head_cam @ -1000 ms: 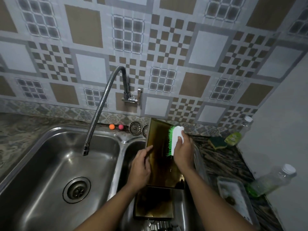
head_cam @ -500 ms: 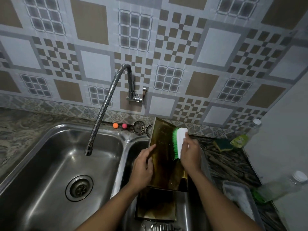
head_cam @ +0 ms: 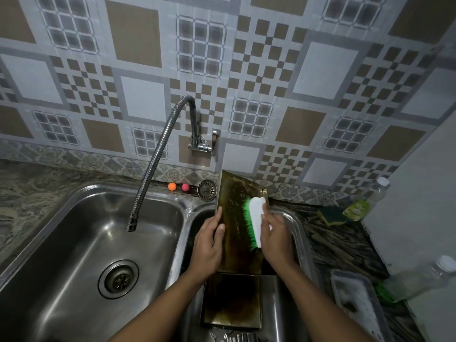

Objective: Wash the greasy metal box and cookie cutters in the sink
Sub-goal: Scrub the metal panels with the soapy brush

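Below the tiled wall (head_cam: 320,70), over the right basin (head_cam: 294,219), the left hand (head_cam: 208,245) grips the propped metal box (head_cam: 234,208); the right hand (head_cam: 277,236) clasps a brush (head_cam: 255,218) against it.

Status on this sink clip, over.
Left hand holds metal box edge, upright half. Right hand grips brush, bristles on its inner face. Nothing blocking.

Orange ball (head_cam: 172,186) beside pink ball (head_cam: 185,187); sponge (head_cam: 333,215) near bottle (head_cam: 360,208) on counter (head_cam: 340,243).
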A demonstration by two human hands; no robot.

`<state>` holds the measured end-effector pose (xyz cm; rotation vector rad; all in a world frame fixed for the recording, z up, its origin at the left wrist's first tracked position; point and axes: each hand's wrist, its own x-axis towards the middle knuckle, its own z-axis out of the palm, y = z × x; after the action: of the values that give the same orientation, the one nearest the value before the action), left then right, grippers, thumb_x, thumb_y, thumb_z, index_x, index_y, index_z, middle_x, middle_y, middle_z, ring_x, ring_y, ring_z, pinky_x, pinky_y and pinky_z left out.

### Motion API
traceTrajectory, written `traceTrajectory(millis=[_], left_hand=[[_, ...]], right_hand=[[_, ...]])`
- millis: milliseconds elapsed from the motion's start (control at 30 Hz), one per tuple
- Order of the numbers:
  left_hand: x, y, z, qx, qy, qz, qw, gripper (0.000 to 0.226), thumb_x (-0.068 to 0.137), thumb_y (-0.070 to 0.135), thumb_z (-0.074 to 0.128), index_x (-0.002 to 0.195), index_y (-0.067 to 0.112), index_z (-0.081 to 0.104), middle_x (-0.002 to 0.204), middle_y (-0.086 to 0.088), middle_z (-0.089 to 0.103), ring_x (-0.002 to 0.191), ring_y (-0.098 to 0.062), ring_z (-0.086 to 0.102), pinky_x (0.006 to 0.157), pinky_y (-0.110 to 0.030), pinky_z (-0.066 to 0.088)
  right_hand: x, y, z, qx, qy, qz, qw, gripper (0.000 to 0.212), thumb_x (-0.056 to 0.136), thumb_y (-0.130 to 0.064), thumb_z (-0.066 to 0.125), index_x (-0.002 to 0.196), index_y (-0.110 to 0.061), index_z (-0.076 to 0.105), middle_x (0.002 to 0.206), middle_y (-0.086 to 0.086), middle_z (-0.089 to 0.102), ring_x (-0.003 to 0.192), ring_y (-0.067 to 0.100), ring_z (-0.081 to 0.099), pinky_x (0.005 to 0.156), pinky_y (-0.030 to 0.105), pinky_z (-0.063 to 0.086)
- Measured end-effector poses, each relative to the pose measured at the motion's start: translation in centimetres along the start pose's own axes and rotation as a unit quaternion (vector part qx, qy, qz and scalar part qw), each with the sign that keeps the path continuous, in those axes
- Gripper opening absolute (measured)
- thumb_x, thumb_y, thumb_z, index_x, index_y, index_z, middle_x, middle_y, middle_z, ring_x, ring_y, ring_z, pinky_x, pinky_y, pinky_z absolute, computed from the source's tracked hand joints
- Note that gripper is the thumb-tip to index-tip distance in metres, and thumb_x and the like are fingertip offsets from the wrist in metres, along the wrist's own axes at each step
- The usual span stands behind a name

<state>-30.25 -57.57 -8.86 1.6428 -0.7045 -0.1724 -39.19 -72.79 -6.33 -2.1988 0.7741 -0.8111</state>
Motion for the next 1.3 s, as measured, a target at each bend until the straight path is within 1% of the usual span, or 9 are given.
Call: traceTrajectory(millis=[133, 300, 467, 667, 833, 967, 1100, 1200, 1300], left_hand=[[-0.4, 0.7, 0.8, -0.012, -0.031, -0.004, 0.999, 0.048, 0.102, 0.032, 0.044, 0.149, 0.027, 0.034, 0.128, 0.019, 0.052, 0.12, 0.007, 0.05, 0.096, -0.005, 0.037], [0.7, 1.5, 1.2, -0.011, -0.013, -0.014, 1.0, 0.053, 0.101, 0.038, 0.039, 0.151, 0.019, 0.036, 0.132, 0.009, 0.053, 0.122, 0.012, 0.046, 0.096, -0.002, 0.034], [1.0, 0.8, 0.2, -0.007, 0.02, -0.021, 1.0, 0.058, 0.099, 0.05, 0.033, 0.15, 0.022, 0.038, 0.141, 0.008, 0.051, 0.13, 0.005, 0.044, 0.107, -0.014, 0.035], [0.2, 1.9, 1.1, -0.002, -0.027, 0.004, 1.0, 0.055, 0.1, 0.042, 0.036, 0.152, 0.023, 0.033, 0.127, 0.013, 0.052, 0.119, 0.012, 0.047, 0.092, 0.0, 0.034], [1.1, 2.1, 0.8, 0.024, 0.011, 0.011, 1.0, 0.064, 0.096, 0.057, 0.03, 0.152, 0.025, 0.033, 0.129, 0.007, 0.052, 0.119, 0.013, 0.046, 0.094, -0.002, 0.033], [1.4, 1.7, 0.1, 0.067, 0.028, 0.017, 0.997, 0.056, 0.101, 0.03, 0.049, 0.153, 0.028, 0.03, 0.128, 0.001, 0.054, 0.12, -0.007, 0.05, 0.103, -0.028, 0.043], [1.2, 2.0, -0.1, 0.086, 0.015, 0.056, 0.995, 0.075, 0.092, -0.001, 0.058, 0.153, 0.03, 0.028, 0.126, 0.0, 0.053, 0.116, 0.005, 0.048, 0.105, -0.022, 0.044], [1.3, 2.1, -0.1, 0.088, 0.021, 0.089, 0.992, 0.079, 0.091, -0.004, 0.056, 0.152, 0.035, 0.025, 0.125, -0.003, 0.052, 0.115, 0.001, 0.048, 0.103, -0.021, 0.043], [1.7, 2.1, -0.5, 0.107, 0.03, 0.102, 0.989, 0.081, 0.091, -0.004, 0.056, 0.152, 0.038, 0.025, 0.129, -0.003, 0.051, 0.117, -0.008, 0.048, 0.102, -0.016, 0.042]], right_hand=[[1.9, -1.0, -0.1, 0.016, 0.022, 0.066, 0.997, 0.041, 0.102, -0.023, 0.044, 0.143, -0.02, 0.045, 0.107, 0.002, 0.052, 0.09, 0.015, 0.056, 0.069, 0.025, 0.043], [0.4, -4.3, 2.1, 0.045, -0.008, -0.008, 0.999, 0.04, 0.101, -0.024, 0.046, 0.141, -0.023, 0.047, 0.098, 0.0, 0.053, 0.081, 0.004, 0.052, 0.074, 0.025, 0.049], [-3.3, -1.7, 1.2, 0.046, -0.036, -0.031, 0.998, 0.04, 0.1, -0.025, 0.05, 0.14, -0.03, 0.049, 0.093, -0.008, 0.054, 0.079, 0.005, 0.057, 0.066, 0.029, 0.053], [-0.3, -1.6, 0.1, 0.062, 0.034, 0.025, 0.997, 0.039, 0.101, -0.021, 0.048, 0.14, -0.022, 0.05, 0.102, 0.002, 0.056, 0.082, -0.001, 0.052, 0.065, 0.007, 0.042], [-2.8, -3.7, 2.4, 0.092, -0.005, -0.033, 0.995, 0.041, 0.1, -0.019, 0.05, 0.14, -0.027, 0.049, 0.093, -0.002, 0.056, 0.081, 0.005, 0.057, 0.067, 0.016, 0.047], [-5.2, -1.4, 1.9, 0.078, 0.009, -0.032, 0.996, 0.041, 0.1, -0.02, 0.05, 0.14, -0.03, 0.047, 0.091, -0.005, 0.052, 0.077, 0.005, 0.057, 0.064, 0.017, 0.047], [-3.0, 0.2, 1.0, 0.069, 0.037, 0.031, 0.996, 0.041, 0.1, -0.013, 0.051, 0.14, -0.021, 0.049, 0.093, 0.003, 0.054, 0.08, 0.009, 0.058, 0.07, 0.032, 0.055], [-2.3, 0.7, 0.7, 0.066, 0.045, 0.053, 0.995, 0.041, 0.1, -0.012, 0.05, 0.14, -0.018, 0.049, 0.095, 0.005, 0.055, 0.085, 0.01, 0.058, 0.075, 0.025, 0.05], [-3.6, 1.5, 0.7, 0.034, 0.028, 0.051, 0.998, 0.04, 0.099, -0.012, 0.051, 0.139, -0.017, 0.05, 0.086, 0.002, 0.051, 0.073, 0.003, 0.054, 0.066, 0.007, 0.04]])
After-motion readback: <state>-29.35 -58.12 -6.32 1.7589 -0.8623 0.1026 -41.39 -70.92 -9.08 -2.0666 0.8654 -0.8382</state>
